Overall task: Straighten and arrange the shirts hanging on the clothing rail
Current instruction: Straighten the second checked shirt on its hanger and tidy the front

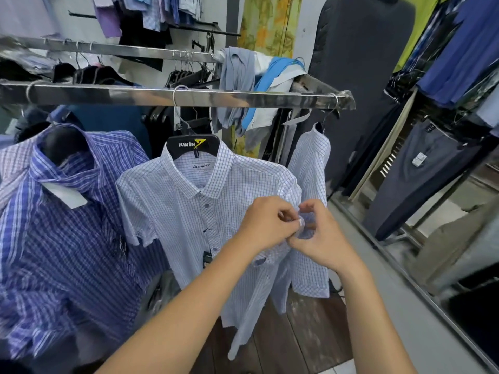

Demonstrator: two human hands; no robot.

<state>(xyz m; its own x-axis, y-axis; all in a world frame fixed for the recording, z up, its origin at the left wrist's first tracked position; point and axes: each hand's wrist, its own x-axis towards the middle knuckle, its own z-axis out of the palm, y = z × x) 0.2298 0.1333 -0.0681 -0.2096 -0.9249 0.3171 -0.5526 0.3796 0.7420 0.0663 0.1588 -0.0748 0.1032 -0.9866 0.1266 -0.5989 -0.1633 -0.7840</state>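
L hand & R hand both pinch bunched sleeve of pale blue-checked shirt hanging on chrome metal rail.

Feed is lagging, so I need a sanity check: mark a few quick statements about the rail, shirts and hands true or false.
1. The left hand and right hand both pinch the middle shirt at its sleeve. True.
2. It hangs on a white hanger. False: the hanger is black.
3. A dark blue plaid shirt hangs left of it. True.
4. Nothing hangs right of it on the rail. False: another checked shirt hangs at the end.
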